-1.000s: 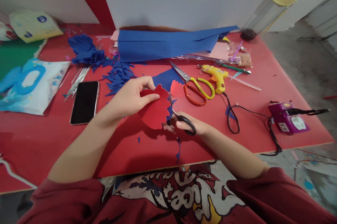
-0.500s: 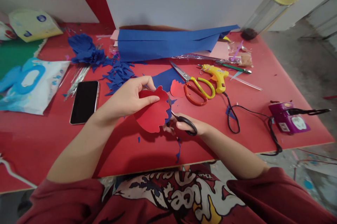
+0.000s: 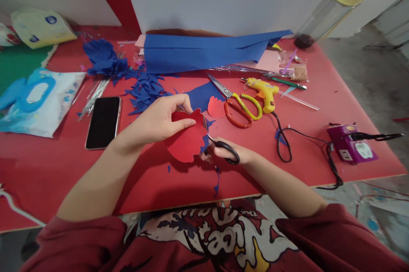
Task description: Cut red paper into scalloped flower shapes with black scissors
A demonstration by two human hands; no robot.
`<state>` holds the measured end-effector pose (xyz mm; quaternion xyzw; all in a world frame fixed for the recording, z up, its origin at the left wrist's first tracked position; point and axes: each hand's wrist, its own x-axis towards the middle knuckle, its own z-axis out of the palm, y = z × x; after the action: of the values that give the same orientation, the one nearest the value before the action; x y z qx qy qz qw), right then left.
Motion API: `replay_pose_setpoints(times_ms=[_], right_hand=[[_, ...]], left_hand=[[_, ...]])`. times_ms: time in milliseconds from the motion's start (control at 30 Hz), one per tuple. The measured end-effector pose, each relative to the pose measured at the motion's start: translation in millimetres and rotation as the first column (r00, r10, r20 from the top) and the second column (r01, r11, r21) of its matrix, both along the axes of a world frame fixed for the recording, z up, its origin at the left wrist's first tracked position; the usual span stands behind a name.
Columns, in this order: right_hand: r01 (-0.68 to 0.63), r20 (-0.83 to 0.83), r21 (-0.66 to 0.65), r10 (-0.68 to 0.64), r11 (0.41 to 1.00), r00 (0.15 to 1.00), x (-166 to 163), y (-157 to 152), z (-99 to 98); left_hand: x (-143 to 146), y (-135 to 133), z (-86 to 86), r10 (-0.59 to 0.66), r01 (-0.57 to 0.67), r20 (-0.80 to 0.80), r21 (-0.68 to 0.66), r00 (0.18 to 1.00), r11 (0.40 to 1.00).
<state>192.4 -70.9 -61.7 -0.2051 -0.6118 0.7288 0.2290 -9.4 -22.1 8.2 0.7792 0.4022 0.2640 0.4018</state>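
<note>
My left hand (image 3: 162,118) pinches a red scallop-edged paper piece (image 3: 186,140) between thumb and fingers, with blue paper (image 3: 205,144) showing behind its right edge. My right hand (image 3: 234,152) is closed around the black handles of small scissors (image 3: 229,151). Their blades lie at the right edge of the red and blue paper, partly hidden by it. Just beyond, a smaller red scalloped piece (image 3: 215,107) rests near a flat blue sheet (image 3: 204,94). Larger scissors (image 3: 239,106) with red and yellow handles lie to the right of it.
A yellow glue gun (image 3: 265,93) lies at right, its black cord near a purple power box (image 3: 351,144). Cut blue pieces (image 3: 145,91), a phone (image 3: 104,123) and a wipes pack (image 3: 44,101) are at left. Folded blue paper (image 3: 204,52) lies at the back.
The red paper and my left hand have shifted slightly right and down. The scissor blades sit farther behind the paper's edge; my right hand stays nearly in place.
</note>
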Motion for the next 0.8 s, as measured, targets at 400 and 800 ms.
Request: replay_pose_setpoints(times_ms=[400,800], right_hand=[[0.102,-0.039,-0.036,-0.104,0.994,0.994,-6.8,-8.5,-1.1],[0.202,-0.068,-0.061,-0.206,0.978,0.976,-11.3,-15.2,-4.4]], left_hand=[[0.9,-0.9,-1.0,0.021,-0.021,0.027,0.005,0.999,1.0],[16.3,-8.5,-4.0,0.151,-0.1,0.204,-0.241,0.967,0.965]])
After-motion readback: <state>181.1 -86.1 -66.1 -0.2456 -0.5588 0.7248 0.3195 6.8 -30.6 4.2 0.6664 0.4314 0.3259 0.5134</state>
